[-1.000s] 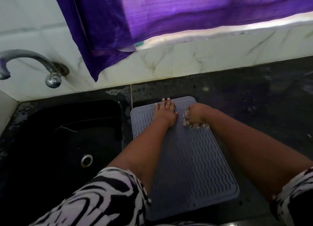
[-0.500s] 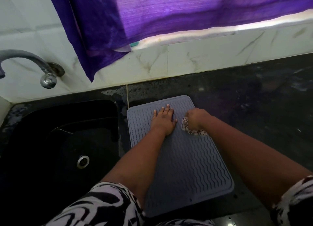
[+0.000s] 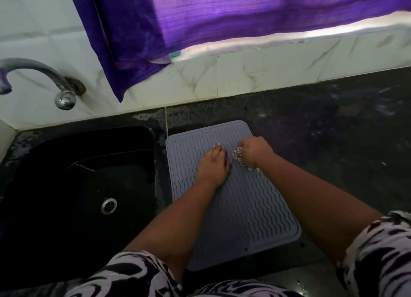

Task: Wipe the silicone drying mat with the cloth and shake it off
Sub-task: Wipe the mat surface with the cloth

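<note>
Head view: mat (image 3: 244,207) lies lengthwise toward the wall, left hand (image 3: 213,163) flat, right hand (image 3: 255,151) fingers clenching cloth (image 3: 238,152).

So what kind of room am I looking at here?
Most likely a home kitchen: a black sink with a wall tap sits in a dark stone counter, backed by white tiles, and a ribbed mat lies beside the sink.

two hands (image 3: 213,164), one mat (image 3: 249,207), one cloth (image 3: 239,154), one sink (image 3: 77,185)
</note>
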`<action>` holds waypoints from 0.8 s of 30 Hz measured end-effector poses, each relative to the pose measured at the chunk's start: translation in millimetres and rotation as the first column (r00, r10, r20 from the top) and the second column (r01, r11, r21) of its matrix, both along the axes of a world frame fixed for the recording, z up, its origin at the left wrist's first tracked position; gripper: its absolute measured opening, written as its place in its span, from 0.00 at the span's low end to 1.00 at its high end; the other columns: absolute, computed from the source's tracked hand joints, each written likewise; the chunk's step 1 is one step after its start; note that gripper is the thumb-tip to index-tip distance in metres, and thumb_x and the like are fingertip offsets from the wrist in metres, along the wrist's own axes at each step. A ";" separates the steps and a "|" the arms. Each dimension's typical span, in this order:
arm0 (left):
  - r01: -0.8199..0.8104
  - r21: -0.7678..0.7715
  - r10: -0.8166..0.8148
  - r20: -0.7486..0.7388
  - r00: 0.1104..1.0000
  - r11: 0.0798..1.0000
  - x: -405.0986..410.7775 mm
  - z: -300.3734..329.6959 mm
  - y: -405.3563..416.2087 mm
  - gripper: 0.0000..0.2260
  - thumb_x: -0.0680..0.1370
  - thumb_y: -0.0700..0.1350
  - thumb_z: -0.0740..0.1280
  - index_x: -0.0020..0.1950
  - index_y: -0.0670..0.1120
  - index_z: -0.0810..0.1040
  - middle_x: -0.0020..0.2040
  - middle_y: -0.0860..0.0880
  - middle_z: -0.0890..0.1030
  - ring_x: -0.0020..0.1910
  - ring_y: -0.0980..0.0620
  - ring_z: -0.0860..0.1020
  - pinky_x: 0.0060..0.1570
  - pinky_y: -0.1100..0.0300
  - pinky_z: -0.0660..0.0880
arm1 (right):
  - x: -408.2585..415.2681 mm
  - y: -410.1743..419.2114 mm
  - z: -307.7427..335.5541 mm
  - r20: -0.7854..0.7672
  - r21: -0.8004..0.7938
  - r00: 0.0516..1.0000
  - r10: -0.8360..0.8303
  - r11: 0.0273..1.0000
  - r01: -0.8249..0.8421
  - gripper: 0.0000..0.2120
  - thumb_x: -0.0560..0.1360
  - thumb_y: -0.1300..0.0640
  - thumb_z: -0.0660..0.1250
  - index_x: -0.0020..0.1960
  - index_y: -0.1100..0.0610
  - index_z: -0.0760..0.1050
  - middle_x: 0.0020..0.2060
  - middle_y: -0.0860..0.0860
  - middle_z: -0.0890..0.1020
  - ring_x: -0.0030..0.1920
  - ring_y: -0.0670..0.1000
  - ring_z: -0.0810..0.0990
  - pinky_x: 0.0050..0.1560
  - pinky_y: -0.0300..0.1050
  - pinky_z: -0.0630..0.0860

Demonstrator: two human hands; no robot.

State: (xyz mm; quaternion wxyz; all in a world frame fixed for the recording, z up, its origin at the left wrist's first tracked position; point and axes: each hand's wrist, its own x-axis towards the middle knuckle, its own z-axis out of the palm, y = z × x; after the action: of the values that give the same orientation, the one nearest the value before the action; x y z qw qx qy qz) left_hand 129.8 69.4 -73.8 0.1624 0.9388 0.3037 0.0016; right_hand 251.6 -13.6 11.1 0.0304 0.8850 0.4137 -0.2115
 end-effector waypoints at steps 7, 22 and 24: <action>-0.008 0.014 0.012 -0.233 0.972 1.000 10.8 28.9 -28.4 0.25 0.83 0.51 0.53 0.77 0.41 0.56 0.80 0.43 0.52 0.78 0.44 0.55 0.75 0.48 0.56 | -25.4 -55.0 3.4 -0.037 -0.213 0.990 0.137 0.967 -0.142 0.21 0.73 0.56 0.68 0.66 0.56 0.75 0.63 0.56 0.78 0.61 0.57 0.77 0.60 0.48 0.76; -0.034 -0.106 0.031 -0.035 0.999 0.994 -43.8 9.8 -97.6 0.23 0.83 0.51 0.53 0.78 0.47 0.58 0.79 0.45 0.54 0.78 0.45 0.53 0.76 0.50 0.50 | -47.5 -82.6 1.3 0.011 -0.070 0.995 0.094 0.993 -0.093 0.14 0.74 0.54 0.69 0.58 0.53 0.79 0.57 0.54 0.82 0.55 0.56 0.80 0.53 0.45 0.76; -0.013 -0.102 0.006 -0.076 0.997 0.995 -47.0 5.8 -96.1 0.24 0.84 0.52 0.49 0.79 0.48 0.52 0.80 0.45 0.49 0.79 0.46 0.48 0.77 0.51 0.46 | -48.2 -90.8 5.0 0.008 -0.102 0.994 0.107 0.989 -0.106 0.18 0.74 0.53 0.68 0.63 0.55 0.77 0.60 0.55 0.79 0.59 0.57 0.79 0.58 0.47 0.77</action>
State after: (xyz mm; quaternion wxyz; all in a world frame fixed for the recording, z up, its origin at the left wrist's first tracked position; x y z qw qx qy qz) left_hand 82.8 -26.8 -67.9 0.1987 0.9272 0.3138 -0.0489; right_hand 203.5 -104.4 16.1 0.0896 0.8603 0.4490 -0.2242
